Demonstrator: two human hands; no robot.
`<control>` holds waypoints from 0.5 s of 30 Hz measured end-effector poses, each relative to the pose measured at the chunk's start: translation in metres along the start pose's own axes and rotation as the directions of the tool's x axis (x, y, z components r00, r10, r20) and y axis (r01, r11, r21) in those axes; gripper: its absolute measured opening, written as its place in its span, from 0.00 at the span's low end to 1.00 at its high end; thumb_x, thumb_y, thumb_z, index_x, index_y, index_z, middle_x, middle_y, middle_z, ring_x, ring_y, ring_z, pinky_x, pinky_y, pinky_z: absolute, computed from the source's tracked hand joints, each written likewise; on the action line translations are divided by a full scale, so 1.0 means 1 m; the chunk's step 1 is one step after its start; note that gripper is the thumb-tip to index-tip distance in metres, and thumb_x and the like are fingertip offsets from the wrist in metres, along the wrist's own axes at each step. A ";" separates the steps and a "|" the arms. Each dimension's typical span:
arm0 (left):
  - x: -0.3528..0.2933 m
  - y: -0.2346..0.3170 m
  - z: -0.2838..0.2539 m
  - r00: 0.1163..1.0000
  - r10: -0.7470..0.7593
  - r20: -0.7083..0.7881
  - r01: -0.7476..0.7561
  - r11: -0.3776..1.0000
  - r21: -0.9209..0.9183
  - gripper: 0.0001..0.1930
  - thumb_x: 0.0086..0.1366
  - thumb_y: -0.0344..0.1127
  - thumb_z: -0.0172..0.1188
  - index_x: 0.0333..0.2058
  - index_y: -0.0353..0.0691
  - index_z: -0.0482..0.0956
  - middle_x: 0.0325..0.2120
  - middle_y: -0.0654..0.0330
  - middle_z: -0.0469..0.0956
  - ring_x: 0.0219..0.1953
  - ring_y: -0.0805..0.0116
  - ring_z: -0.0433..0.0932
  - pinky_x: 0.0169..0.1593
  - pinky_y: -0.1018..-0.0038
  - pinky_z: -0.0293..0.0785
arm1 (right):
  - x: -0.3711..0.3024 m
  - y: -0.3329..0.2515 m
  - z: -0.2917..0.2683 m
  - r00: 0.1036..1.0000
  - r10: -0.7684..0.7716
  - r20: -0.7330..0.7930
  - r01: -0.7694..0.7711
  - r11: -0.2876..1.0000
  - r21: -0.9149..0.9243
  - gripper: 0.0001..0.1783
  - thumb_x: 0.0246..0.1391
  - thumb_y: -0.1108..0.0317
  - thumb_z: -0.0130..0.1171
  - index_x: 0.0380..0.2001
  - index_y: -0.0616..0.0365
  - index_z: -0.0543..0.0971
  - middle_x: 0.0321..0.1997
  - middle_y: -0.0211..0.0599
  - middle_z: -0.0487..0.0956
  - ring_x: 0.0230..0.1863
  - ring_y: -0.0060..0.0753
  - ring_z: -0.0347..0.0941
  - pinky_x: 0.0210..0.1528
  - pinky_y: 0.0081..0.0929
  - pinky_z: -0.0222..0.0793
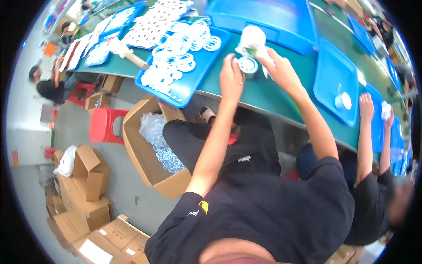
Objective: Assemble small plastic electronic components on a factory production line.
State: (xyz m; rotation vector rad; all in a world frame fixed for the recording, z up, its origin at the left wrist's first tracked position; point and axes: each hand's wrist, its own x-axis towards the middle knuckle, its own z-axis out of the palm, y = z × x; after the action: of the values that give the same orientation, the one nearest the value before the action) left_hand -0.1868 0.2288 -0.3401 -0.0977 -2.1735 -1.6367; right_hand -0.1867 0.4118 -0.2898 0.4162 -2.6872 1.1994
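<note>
Over the near edge of the green table, my left hand (231, 80) has its fingers closed at the left side of a small round white part (248, 65) with a pale green centre. To the right, my right hand (283, 72) is closed with its fingertips on a thin white piece (265, 69), whose kind is blurred. Just beyond both hands stands a white cup-shaped part (253, 37); whether my right fingers touch it I cannot tell. A blue tray (187, 94) of loose white rings (184, 62) lies to my left.
Beyond my hands is a large blue bin (263, 31). On the right, a blue tray (329, 79) holds a white cup-shaped part (343, 101), near a co-worker's hands (366, 108). An open carton (143, 152) with bagged rings and a red stool (103, 125) stand on the floor left.
</note>
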 end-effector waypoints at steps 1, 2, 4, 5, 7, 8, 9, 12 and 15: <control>0.001 -0.013 0.003 0.998 0.060 -0.011 -0.060 0.998 -0.029 0.20 0.78 0.40 0.46 0.57 0.29 0.72 0.48 0.36 0.78 0.52 0.43 0.79 0.56 0.58 0.72 | 0.008 0.012 0.003 0.994 -0.091 -0.056 0.092 0.996 0.008 0.25 0.70 0.52 0.52 0.60 0.57 0.73 0.37 0.52 0.85 0.34 0.51 0.84 0.36 0.39 0.78; -0.003 -0.011 0.001 0.999 0.053 -0.007 -0.053 0.995 -0.088 0.20 0.77 0.40 0.49 0.57 0.30 0.72 0.50 0.39 0.76 0.53 0.47 0.78 0.57 0.60 0.72 | 0.010 0.013 0.000 0.993 0.105 0.055 -0.114 0.975 0.192 0.23 0.71 0.53 0.52 0.58 0.57 0.74 0.32 0.45 0.83 0.28 0.41 0.81 0.29 0.33 0.75; -0.011 -0.006 -0.010 0.994 -0.010 -0.111 -0.010 0.984 -0.180 0.20 0.75 0.40 0.54 0.57 0.31 0.72 0.47 0.47 0.76 0.50 0.55 0.77 0.55 0.64 0.73 | 0.005 0.006 0.005 0.926 0.299 0.231 -0.372 0.830 0.416 0.19 0.71 0.55 0.52 0.54 0.58 0.74 0.26 0.33 0.78 0.20 0.23 0.73 0.20 0.23 0.68; -0.016 0.004 -0.009 0.984 0.005 -0.178 -0.038 0.982 -0.186 0.19 0.74 0.41 0.55 0.56 0.32 0.73 0.46 0.49 0.77 0.49 0.57 0.78 0.54 0.65 0.73 | 0.002 0.013 0.008 0.909 0.337 0.245 -0.416 0.768 0.488 0.18 0.71 0.56 0.52 0.52 0.58 0.74 0.23 0.27 0.75 0.18 0.15 0.68 0.16 0.18 0.64; -0.021 0.027 -0.023 0.960 0.082 -0.268 -0.104 0.992 -0.068 0.16 0.73 0.38 0.58 0.52 0.34 0.76 0.43 0.53 0.76 0.47 0.61 0.77 0.51 0.69 0.74 | 0.001 0.016 0.010 0.915 0.314 0.253 -0.401 0.778 0.483 0.16 0.70 0.56 0.52 0.49 0.58 0.72 0.25 0.27 0.74 0.19 0.17 0.69 0.18 0.19 0.67; -0.021 0.048 -0.032 0.958 0.085 -0.274 -0.120 0.986 -0.112 0.12 0.71 0.35 0.59 0.48 0.35 0.78 0.42 0.56 0.76 0.44 0.65 0.76 0.48 0.71 0.73 | 0.002 0.023 0.011 0.908 0.318 0.273 -0.418 0.740 0.528 0.16 0.70 0.56 0.52 0.47 0.58 0.72 0.26 0.28 0.74 0.19 0.19 0.70 0.18 0.20 0.68; -0.019 0.070 -0.045 0.967 0.098 -0.235 -0.132 0.982 -0.133 0.10 0.71 0.34 0.60 0.46 0.35 0.79 0.41 0.57 0.76 0.41 0.68 0.75 0.47 0.72 0.73 | 0.003 0.026 0.009 0.904 0.298 0.306 -0.426 0.695 0.580 0.15 0.70 0.56 0.52 0.46 0.59 0.71 0.26 0.29 0.74 0.19 0.20 0.70 0.18 0.21 0.68; -0.019 0.153 -0.088 0.904 0.347 -0.250 -0.403 0.886 -0.229 0.09 0.66 0.24 0.61 0.45 0.36 0.81 0.38 0.57 0.77 0.38 0.68 0.74 0.45 0.73 0.71 | 0.007 0.040 0.003 0.878 0.309 0.365 -0.478 0.563 0.674 0.15 0.71 0.57 0.50 0.43 0.60 0.70 0.26 0.34 0.75 0.19 0.24 0.71 0.19 0.24 0.70; -0.018 0.209 -0.110 0.631 0.611 -0.478 -0.760 0.610 -0.224 0.03 0.65 0.29 0.58 0.34 0.38 0.79 0.32 0.57 0.75 0.29 0.64 0.70 0.32 0.67 0.67 | 0.010 0.047 0.011 0.849 0.336 0.407 -0.523 0.433 0.734 0.13 0.72 0.59 0.49 0.46 0.59 0.70 0.27 0.35 0.76 0.20 0.26 0.73 0.21 0.27 0.73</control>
State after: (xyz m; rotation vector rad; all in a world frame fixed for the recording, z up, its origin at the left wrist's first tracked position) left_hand -0.0762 0.1934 -0.1336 -0.6467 -1.2177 -1.4321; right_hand -0.2118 0.4317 -0.3277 -0.1183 -2.1971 2.7446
